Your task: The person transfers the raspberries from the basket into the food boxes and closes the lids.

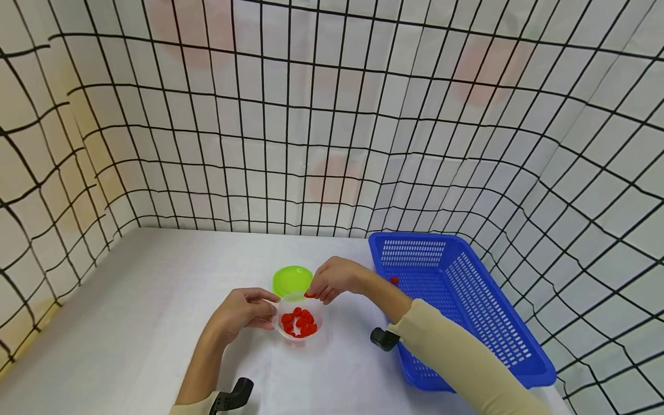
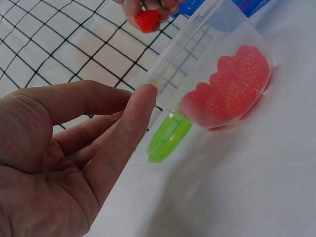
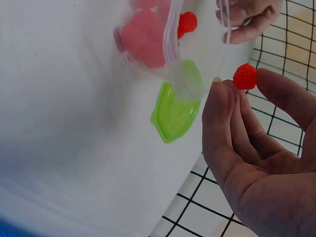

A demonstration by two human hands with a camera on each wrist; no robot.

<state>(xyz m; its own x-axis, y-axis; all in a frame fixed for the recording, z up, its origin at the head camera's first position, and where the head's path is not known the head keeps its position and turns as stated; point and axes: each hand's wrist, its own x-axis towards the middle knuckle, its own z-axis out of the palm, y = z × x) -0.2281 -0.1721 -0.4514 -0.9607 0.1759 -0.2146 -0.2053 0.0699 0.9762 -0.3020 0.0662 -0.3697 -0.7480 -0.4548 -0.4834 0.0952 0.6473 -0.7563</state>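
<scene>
Pinching a small red berry between thumb and fingertips, the right hand hovers just over the rim of a clear plastic cup. The left hand steadies that cup, thumb and fingers curled against its wall. The cup stands near the middle of the white table and already holds a heap of red berries. Just behind it lies a green lid, and toward the table's right edge sits a blue basket with one more berry inside. The cup looks light and thin, so a push from the left thumb could tip it and spill the heap; a berry let go off-centre could strike the rim and roll away across the table.
</scene>
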